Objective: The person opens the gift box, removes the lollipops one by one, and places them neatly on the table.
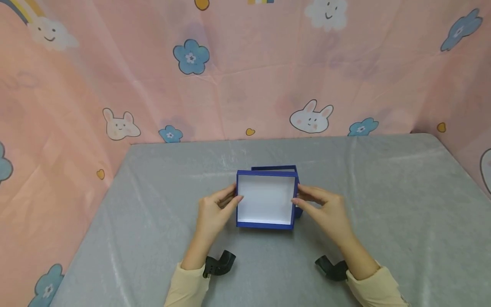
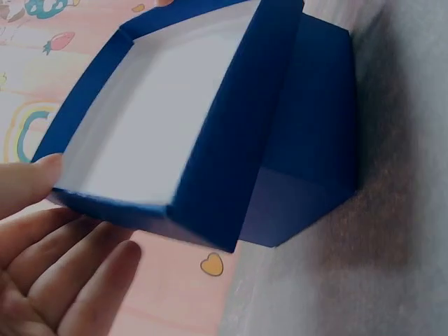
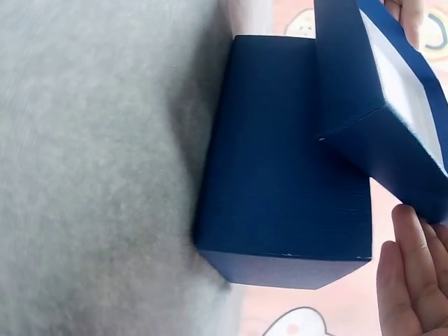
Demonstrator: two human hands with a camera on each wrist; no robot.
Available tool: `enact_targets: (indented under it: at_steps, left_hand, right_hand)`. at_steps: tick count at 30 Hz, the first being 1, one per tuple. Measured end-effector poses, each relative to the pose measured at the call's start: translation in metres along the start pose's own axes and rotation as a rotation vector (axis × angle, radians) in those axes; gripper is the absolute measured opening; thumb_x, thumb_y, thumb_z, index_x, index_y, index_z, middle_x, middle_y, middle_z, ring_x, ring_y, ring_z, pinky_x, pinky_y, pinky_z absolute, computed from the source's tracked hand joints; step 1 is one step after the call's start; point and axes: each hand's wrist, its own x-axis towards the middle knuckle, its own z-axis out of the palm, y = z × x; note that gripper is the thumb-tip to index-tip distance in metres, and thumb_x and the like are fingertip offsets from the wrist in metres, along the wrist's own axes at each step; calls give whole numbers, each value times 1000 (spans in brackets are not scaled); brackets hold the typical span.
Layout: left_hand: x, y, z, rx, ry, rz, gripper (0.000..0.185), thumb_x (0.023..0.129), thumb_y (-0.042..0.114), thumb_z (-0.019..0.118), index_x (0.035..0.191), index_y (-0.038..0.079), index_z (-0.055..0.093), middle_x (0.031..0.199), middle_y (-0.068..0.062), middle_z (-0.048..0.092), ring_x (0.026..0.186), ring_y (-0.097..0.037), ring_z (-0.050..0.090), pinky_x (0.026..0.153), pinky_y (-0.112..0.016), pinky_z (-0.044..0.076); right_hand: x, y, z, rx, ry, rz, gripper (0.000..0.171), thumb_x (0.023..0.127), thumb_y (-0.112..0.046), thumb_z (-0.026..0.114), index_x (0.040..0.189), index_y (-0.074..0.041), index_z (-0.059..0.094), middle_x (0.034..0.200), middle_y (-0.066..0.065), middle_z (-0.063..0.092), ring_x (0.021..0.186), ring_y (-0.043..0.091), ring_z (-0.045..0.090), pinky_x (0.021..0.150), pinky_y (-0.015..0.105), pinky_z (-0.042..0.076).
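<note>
A shallow blue box lid [image 1: 266, 199] with a white inside faces up, its hollow side showing. My left hand [image 1: 214, 212] pinches its left edge, thumb on the rim and fingers beneath, as the left wrist view shows of the hand [image 2: 63, 269]. At the opposite edge my right hand [image 1: 327, 211] pinches it between thumb and fingers. Below and partly behind the lid, a deeper blue box [image 3: 287, 154] stands on the table. In the right wrist view the lid [image 3: 357, 91] sits tilted over the box's upper edge; whether they touch I cannot tell. The box's inside is mostly hidden.
A grey cloth [image 1: 153, 221] covers the table. Behind it and at the sides hangs a pink curtain [image 1: 238, 94] printed with rabbits, flowers and clouds. Black wrist devices [image 1: 220, 263] are strapped to both forearms, near the cream sleeves.
</note>
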Motion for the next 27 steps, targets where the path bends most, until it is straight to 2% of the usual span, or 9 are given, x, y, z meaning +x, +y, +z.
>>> enact_targets:
  at_steps: [5, 9, 13, 20, 25, 27]
  left_hand:
    - [1, -3, -2, -4, -73, -101, 39, 81, 3, 72, 115, -12, 61, 113, -26, 61, 98, -33, 65, 77, -28, 53]
    - [1, -6, -1, 4, -84, -132, 38, 83, 5, 71, 115, -12, 61, 112, -27, 61, 98, -33, 65, 78, -28, 53]
    - [1, -7, 1, 21, -64, -154, 35, 85, 8, 70, 113, -11, 63, 110, -26, 63, 97, -32, 65, 77, -28, 53]
    - [0, -7, 1, 62, -10, -178, 32, 84, 13, 71, 110, -6, 67, 107, -20, 65, 96, -29, 66, 76, -29, 54]
    - [0, -7, 2, 63, 12, -157, 31, 83, 12, 72, 108, -5, 68, 105, -19, 66, 95, -29, 66, 74, -30, 55]
    - [1, -5, 2, 28, 11, -185, 31, 83, 11, 72, 109, -5, 67, 106, -20, 66, 92, -29, 67, 71, -30, 56]
  right_hand:
    - [1, 5, 4, 11, 17, 3, 27, 79, -1, 73, 105, 6, 70, 93, 13, 71, 82, 3, 64, 77, 8, 46]
    - [0, 9, 8, 7, 60, -1, 23, 79, -1, 73, 102, 5, 72, 92, 12, 71, 81, 3, 64, 74, 8, 47]
    - [0, 11, 9, -21, 76, -19, 25, 76, -1, 76, 101, 3, 73, 94, 11, 71, 83, 7, 65, 74, 7, 46]
    - [0, 12, 7, -48, 33, -60, 31, 72, 1, 78, 103, 3, 72, 95, 10, 71, 82, 18, 67, 77, 5, 43]
    - [0, 13, 8, -48, 27, -38, 31, 74, -1, 77, 104, 3, 72, 96, 10, 71, 83, 18, 66, 77, 5, 43]
    - [0, 12, 9, -50, 37, -30, 30, 74, -1, 78, 104, 3, 72, 95, 9, 71, 83, 15, 66, 77, 5, 43]
